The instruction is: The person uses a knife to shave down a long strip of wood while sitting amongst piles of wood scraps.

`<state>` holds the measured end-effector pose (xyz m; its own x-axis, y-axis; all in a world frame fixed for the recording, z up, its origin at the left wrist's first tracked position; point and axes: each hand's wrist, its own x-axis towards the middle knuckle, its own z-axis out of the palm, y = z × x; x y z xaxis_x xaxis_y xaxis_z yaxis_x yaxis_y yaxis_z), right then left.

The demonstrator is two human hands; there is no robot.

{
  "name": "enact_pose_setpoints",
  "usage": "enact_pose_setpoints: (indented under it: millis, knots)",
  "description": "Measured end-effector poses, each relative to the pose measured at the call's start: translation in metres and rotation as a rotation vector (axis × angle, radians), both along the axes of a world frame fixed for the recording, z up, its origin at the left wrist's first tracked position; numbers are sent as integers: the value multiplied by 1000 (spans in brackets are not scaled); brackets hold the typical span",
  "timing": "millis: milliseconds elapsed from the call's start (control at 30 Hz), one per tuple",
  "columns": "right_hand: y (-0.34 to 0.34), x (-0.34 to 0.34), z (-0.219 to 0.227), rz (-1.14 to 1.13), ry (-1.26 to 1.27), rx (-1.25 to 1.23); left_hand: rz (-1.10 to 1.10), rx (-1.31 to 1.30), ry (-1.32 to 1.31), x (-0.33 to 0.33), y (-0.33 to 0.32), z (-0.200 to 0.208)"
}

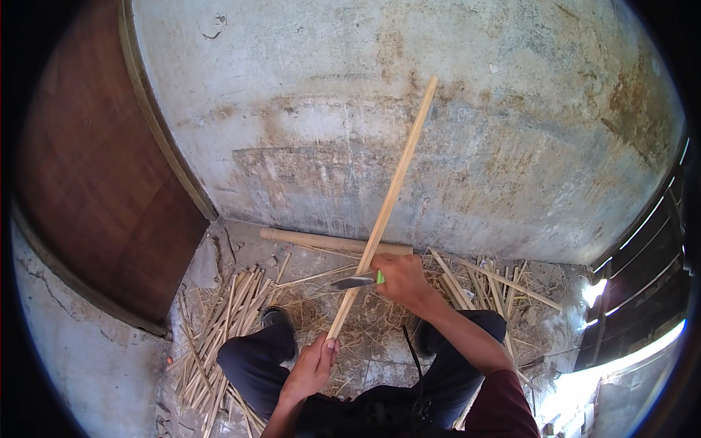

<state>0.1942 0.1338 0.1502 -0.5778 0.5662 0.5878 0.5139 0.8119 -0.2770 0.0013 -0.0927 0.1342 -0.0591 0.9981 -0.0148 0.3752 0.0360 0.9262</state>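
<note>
The left hand's (307, 374) fingers are gripping the near end of a pale wooden strip (400, 175), whose long axis is running away and slightly rightward. Farther along, the right hand's (403, 280) fingers are clenching a knife (353, 282), its blade pointing left, crossing the strip. No readable writing is showing.

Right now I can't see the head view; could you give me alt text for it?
The right hand holds a green-handled knife across a long wooden strip, whose near end the left hand holds. Sticks litter the floor by a stained wall.
</note>
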Motion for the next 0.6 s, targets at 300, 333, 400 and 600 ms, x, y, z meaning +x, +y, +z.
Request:
enact_pose_setpoints:
  millis: [300,333,400,600]
  knots:
    - [-1,-7,-12,20,-53,7,1,27,76,7,5,13]
    - [-1,-6,-13,16,-50,7,6,39,101,8,5,15]
    - [2,-6,-15,19,-68,-3,10,24,111,10,6,18]
    - [2,-8,-12,-5,-78,30,27,15,128,11,4,15]
